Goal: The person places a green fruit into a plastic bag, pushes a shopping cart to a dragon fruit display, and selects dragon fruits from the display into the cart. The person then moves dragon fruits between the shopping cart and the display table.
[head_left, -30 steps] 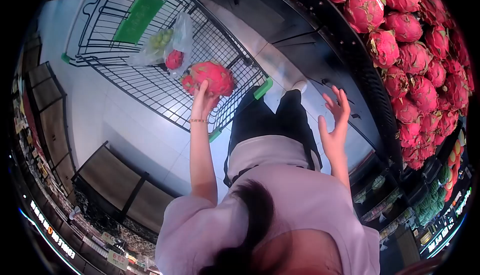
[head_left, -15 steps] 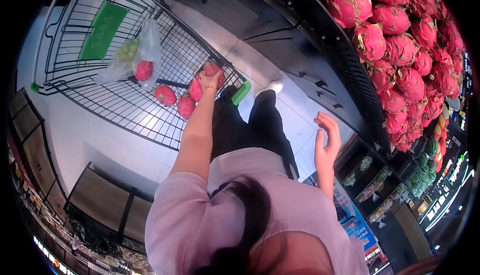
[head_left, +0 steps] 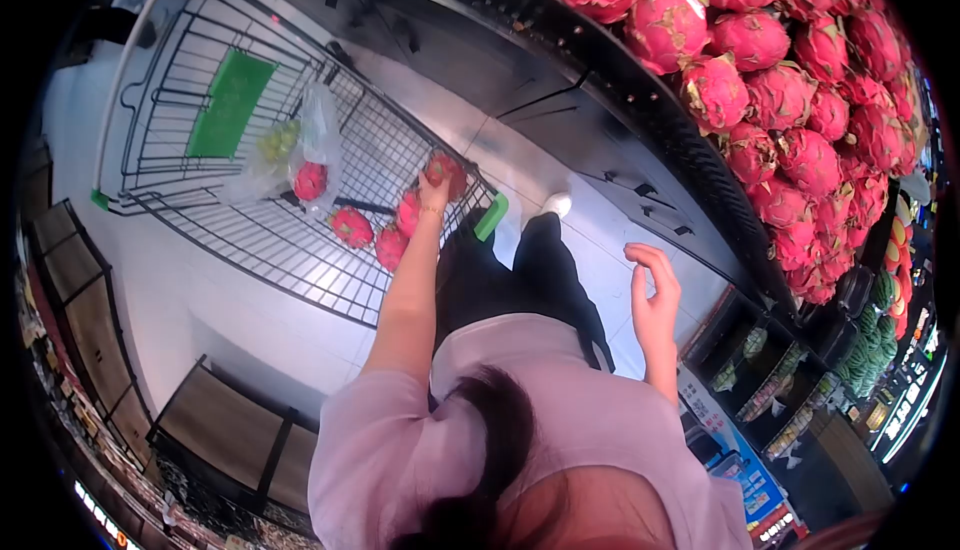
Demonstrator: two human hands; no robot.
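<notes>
My left hand (head_left: 433,195) reaches into the front corner of a wire shopping cart (head_left: 240,230), its fingers wrapped round a pink dragon fruit (head_left: 446,172). Another dragon fruit (head_left: 407,212) lies right beside that hand, partly covered by it. Two more, a lower dragon fruit (head_left: 390,248) and one farther left (head_left: 350,227), rest on the cart's wire floor. A clear plastic bag (head_left: 320,120) with green round fruit (head_left: 278,140) sits deeper in the cart, with one dragon fruit (head_left: 310,181) against it. Held up on the other side, my right hand (head_left: 655,300) is empty, fingers apart and slightly bent.
A large heap of dragon fruit (head_left: 780,100) fills the black-edged display stand (head_left: 600,70) on the right. Below it are shelves with packed produce (head_left: 750,360) and watermelons (head_left: 870,350). Low brown stands (head_left: 220,420) line the lower left. The cart's green corner (head_left: 491,217) is near my legs.
The whole view has shifted, so the cart appears slightly farther right and lower. My left hand keeps its grip on the dragon fruit in the corner; my right hand stays raised.
</notes>
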